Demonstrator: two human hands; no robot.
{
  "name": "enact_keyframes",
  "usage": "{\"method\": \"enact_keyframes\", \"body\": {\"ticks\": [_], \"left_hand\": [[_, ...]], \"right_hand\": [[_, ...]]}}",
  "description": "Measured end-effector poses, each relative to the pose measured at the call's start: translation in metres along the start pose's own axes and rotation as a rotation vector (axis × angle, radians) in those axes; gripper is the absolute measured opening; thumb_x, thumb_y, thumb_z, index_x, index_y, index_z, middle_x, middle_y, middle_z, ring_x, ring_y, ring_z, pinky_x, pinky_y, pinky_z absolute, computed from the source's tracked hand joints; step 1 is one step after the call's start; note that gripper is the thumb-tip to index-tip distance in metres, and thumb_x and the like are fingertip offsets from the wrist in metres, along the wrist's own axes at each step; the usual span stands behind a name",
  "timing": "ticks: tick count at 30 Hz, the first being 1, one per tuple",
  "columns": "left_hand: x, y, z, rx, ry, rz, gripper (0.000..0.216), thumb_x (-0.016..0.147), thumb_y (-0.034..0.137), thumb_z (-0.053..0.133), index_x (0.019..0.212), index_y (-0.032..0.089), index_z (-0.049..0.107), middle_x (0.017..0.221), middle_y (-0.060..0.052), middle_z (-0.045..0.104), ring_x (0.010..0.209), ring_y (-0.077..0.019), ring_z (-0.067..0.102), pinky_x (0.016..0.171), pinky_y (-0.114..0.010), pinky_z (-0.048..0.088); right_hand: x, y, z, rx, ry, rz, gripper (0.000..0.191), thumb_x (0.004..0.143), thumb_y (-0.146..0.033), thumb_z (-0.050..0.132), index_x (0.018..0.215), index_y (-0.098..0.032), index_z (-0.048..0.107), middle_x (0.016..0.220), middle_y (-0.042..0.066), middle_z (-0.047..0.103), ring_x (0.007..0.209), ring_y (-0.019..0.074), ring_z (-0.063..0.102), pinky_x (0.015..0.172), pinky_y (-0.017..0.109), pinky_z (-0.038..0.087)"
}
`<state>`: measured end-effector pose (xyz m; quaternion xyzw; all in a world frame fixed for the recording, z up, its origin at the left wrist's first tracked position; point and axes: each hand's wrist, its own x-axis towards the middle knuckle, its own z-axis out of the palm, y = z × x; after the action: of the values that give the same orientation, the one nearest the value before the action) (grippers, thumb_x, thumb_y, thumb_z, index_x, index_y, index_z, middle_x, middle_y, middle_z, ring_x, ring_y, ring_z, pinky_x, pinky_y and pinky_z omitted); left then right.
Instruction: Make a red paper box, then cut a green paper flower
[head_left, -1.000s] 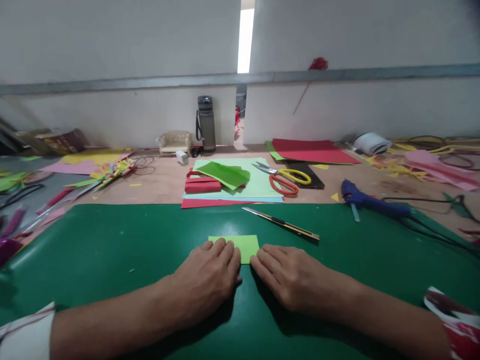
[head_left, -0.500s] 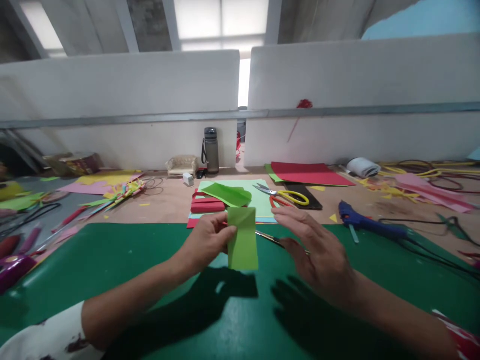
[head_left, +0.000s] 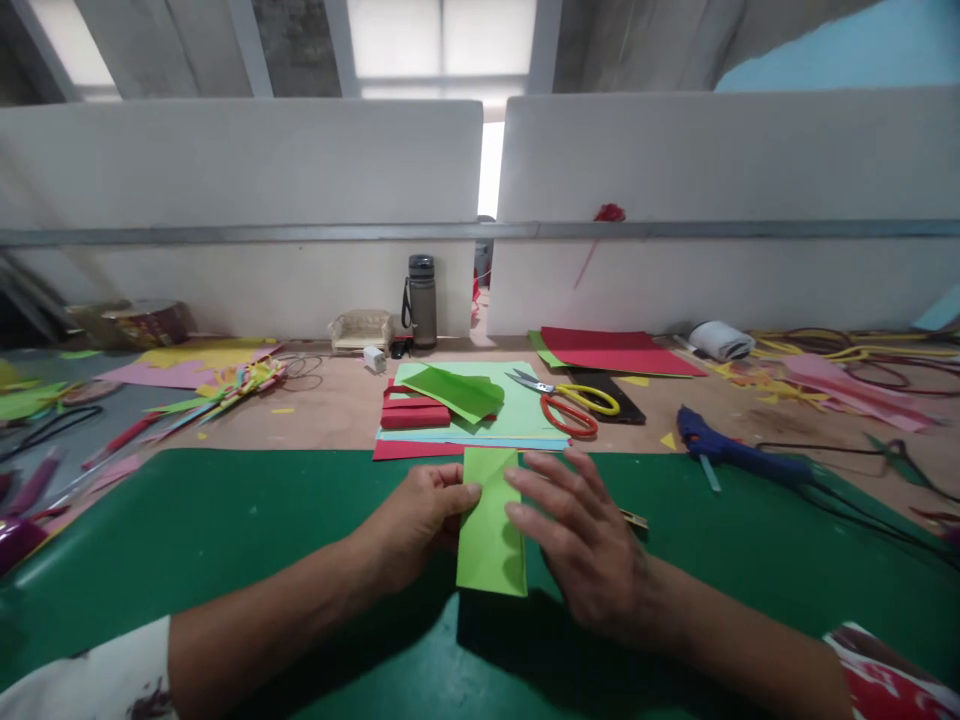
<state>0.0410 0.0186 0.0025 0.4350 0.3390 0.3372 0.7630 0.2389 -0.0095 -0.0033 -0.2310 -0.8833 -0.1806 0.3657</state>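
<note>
A folded light green paper strip [head_left: 489,525] stands lengthwise over the dark green cutting mat [head_left: 225,520]. My left hand [head_left: 416,520] pinches its left edge near the top. My right hand [head_left: 581,545] has its fingers spread and rests against the paper's right edge. A utility knife [head_left: 634,518] lies on the mat behind my right hand, mostly hidden by it.
Behind the mat lie a stack of coloured sheets [head_left: 480,420] with a red box [head_left: 414,410], red and yellow scissors [head_left: 574,400], a blue glue gun [head_left: 739,455] with its cord, a water bottle [head_left: 421,300], red paper [head_left: 615,350] and paper scraps [head_left: 225,385] at the left.
The paper lay flat under both hands a second ago. My left hand lifted and turned it upright, and now it is lower over the mat with my right hand against it.
</note>
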Motion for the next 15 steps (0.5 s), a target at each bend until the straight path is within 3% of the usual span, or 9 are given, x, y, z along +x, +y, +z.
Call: {"method": "enact_keyframes", "body": {"ticks": [3, 6, 10, 15], "left_hand": [[-0.001, -0.003, 0.002, -0.1, -0.075, 0.011, 0.032, 0.074, 0.023, 0.068, 0.103, 0.01, 0.065, 0.087, -0.011, 0.067, 0.072, -0.0161, 0.063, 0.069, -0.029, 0.048], [-0.005, -0.004, 0.009, -0.162, -0.117, 0.025, 0.032, 0.076, 0.023, 0.068, 0.105, 0.011, 0.065, 0.088, -0.011, 0.067, 0.072, -0.0144, 0.062, 0.068, -0.025, 0.046], [-0.011, -0.004, 0.02, -0.259, -0.154, 0.081, 0.035, 0.077, 0.021, 0.068, 0.11, 0.012, 0.062, 0.091, -0.011, 0.068, 0.076, -0.0162, 0.064, 0.066, -0.024, 0.045], [-0.012, -0.004, 0.025, -0.313, -0.139, 0.127, 0.03, 0.075, 0.013, 0.067, 0.105, 0.01, 0.064, 0.091, -0.011, 0.069, 0.083, -0.0181, 0.065, 0.079, -0.028, 0.046]], "right_hand": [[0.002, -0.006, -0.002, -0.069, -0.051, -0.111, 0.028, 0.088, -0.008, 0.044, 0.111, -0.013, 0.059, 0.118, 0.009, 0.066, 0.132, 0.0244, 0.038, 0.113, 0.053, 0.008], [0.006, -0.014, -0.006, -0.081, -0.082, -0.149, 0.028, 0.092, -0.012, 0.039, 0.107, -0.012, 0.063, 0.115, 0.007, 0.068, 0.127, 0.0228, 0.046, 0.114, 0.051, 0.006], [0.007, -0.023, -0.008, -0.051, -0.063, -0.15, 0.033, 0.093, -0.011, 0.035, 0.103, -0.011, 0.066, 0.113, 0.009, 0.069, 0.119, 0.0227, 0.053, 0.113, 0.049, 0.014], [0.012, -0.026, -0.005, 0.084, -0.036, -0.118, 0.026, 0.091, -0.01, 0.041, 0.1, -0.008, 0.065, 0.104, 0.012, 0.072, 0.106, 0.021, 0.062, 0.103, 0.041, 0.036]]}}
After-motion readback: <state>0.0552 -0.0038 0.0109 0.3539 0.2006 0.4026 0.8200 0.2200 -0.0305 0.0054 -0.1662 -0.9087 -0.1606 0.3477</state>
